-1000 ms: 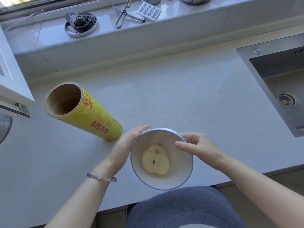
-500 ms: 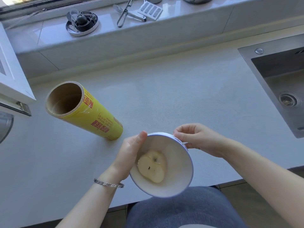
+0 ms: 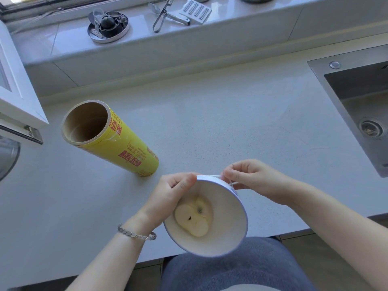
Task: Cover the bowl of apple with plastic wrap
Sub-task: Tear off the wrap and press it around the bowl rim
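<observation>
A white bowl (image 3: 226,234) with a blue rim holds a halved apple (image 3: 192,219), cut face up. The bowl is tilted toward me, near the counter's front edge. My left hand (image 3: 170,198) grips its left rim, thumb at the top edge. My right hand (image 3: 254,179) pinches a thin strand of clear plastic wrap (image 3: 220,176) at the bowl's far rim. Clear film appears stretched over the bowl's mouth, hard to make out. The yellow plastic wrap roll (image 3: 117,143) lies on the counter to the left of the bowl, its open cardboard end facing me.
A steel sink (image 3: 361,110) is sunk into the counter at the right. On the window ledge behind sit a round metal tray of small items (image 3: 108,26), tongs (image 3: 161,15) and a grater (image 3: 196,11). A white cabinet door (image 3: 14,91) juts in at left.
The bowl has tipped further toward me and shifted slightly down. My left thumb moved up onto the rim, and my right hand closed into a pinch on the wrap at the far rim.
</observation>
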Available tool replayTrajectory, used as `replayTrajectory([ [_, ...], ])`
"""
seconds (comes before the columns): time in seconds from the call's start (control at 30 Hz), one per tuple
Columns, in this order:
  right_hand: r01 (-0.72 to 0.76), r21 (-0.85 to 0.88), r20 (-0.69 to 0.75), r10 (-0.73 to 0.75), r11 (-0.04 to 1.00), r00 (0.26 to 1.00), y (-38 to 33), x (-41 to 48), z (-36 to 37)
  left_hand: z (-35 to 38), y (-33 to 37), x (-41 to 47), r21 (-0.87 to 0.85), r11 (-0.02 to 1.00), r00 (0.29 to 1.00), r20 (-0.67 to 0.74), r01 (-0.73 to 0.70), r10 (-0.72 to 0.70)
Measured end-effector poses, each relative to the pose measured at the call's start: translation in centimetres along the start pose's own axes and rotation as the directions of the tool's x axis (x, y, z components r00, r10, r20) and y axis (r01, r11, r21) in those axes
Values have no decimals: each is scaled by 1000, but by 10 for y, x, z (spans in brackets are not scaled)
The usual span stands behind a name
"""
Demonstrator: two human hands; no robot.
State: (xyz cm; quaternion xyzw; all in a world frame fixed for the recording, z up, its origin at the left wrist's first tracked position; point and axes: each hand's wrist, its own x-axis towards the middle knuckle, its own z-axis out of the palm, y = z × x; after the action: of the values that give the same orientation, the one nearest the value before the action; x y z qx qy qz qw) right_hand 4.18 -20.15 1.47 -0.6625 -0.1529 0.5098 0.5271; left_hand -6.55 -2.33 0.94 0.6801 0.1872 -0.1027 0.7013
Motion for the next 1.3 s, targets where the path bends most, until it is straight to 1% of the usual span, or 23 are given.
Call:
replayTrajectory([
  [0.07, -12, -13, -83, 11, 1000, 997, -1, 1, 8, 2, -3, -1, 6, 1000, 1000, -27, -9, 9],
  [0.13, -29, -95, -144, 15, 995, 990, -1, 4, 15, 5, -7, -1, 4, 1000, 999, -47, -16, 17],
  [0.2, -53, -168, -171, 23, 984, 985, -1, 6, 17, 6, -10, -2, -32, 999, 998, -54, -26, 24],
  [0.3, -110, -127, -174, 87, 986, 981, 1, 11, 17, 6, -15, -2, -64, 998, 997, -80, -28, 23],
  [0.37, -130, -78, -229, 109, 988, 967, 4, 14, 17, 7, -15, -3, -94, 996, 995, -104, -10, 0],
  [0.4, -117, -48, -269, 100, 992, 958, 4, 16, 17, 7, -15, -3, -105, 994, 994, -113, 0, -12],
  [0.43, -75, -19, -325, 65, 997, 943, 5, 17, 16, 7, -14, -3, -113, 994, 993, -120, 4, -18],
  [0.47, 3, 5, -397, -1, 1000, 918, 4, 16, 12, 7, -13, -3, -129, 992, 991, -135, 7, -24],
  [0.5, 109, 13, -462, -91, 994, 882, 1, 13, 8, 8, -12, -2, -149, 989, 989, -147, 10, -32],
  [0.53, 219, 4, -487, -189, 976, 853, -4, 7, 6, 7, -11, -2, -168, 986, 986, -162, 13, -41],
  [0.57, 308, -24, -451, -285, 951, 846, -9, 0, 5, 6, -11, -2, -176, 984, 984, -174, 16, -47],
  [0.6, 357, -72, -359, -358, 931, 862, -12, -7, 8, 5, -12, -2, -183, 983, 982, -179, 17, -50],
  [0.63, 370, -132, -240, -392, 920, 888, -14, -11, 14, 4, -12, 0, -186, 982, 983, -178, 20, -54],
  [0.67, 359, -187, -131, -385, 914, 913, -12, -13, 21, 3, -13, 1, -190, 982, 983, -177, 20, -54],
  [0.7, 335, -219, -67, -357, 916, 932, -7, -12, 25, 3, -13, 3, -187, 982, 983, -176, 19, -53],
  [0.73, 302, -223, -55, -321, 927, 946, -1, -9, 27, 3, -13, 4, -181, 983, 984, -173, 18, -50],
  [0.87, 158, -120, -77, -168, 980, 983, 6, 1, 23, 6, -15, 8, -129, 992, 989, -146, 8, -27],
  [0.93, 112, -67, -77, -117, 991, 990, 8, 2, 18, 8, -15, 9, -137, 990, 973, -219, 39, -69],
  [1.03, 69, 93, -98, -60, 993, 993, 15, 2, 13, 7, -16, 15, -254, 964, 925, -339, 83, -169],
  [1.1, -2, 228, -108, 27, 974, 994, 19, 5, 11, 3, -18, 22, -314, 942, 915, -332, 122, -229],
  [1.13, -35, 262, -120, 69, 964, 990, 20, 7, 9, 2, -21, 27, -333, 931, 914, -310, 152, -260],
  [1.23, -86, 308, -170, 144, 947, 975, 21, 16, 5, 0, -28, 43, -385, 887, 885, -278, 254, -374],
  [1.3, -99, 358, -203, 181, 928, 962, 22, 23, 2, 0, -30, 52, -410, 863, 871, -254, 295, -419],
])
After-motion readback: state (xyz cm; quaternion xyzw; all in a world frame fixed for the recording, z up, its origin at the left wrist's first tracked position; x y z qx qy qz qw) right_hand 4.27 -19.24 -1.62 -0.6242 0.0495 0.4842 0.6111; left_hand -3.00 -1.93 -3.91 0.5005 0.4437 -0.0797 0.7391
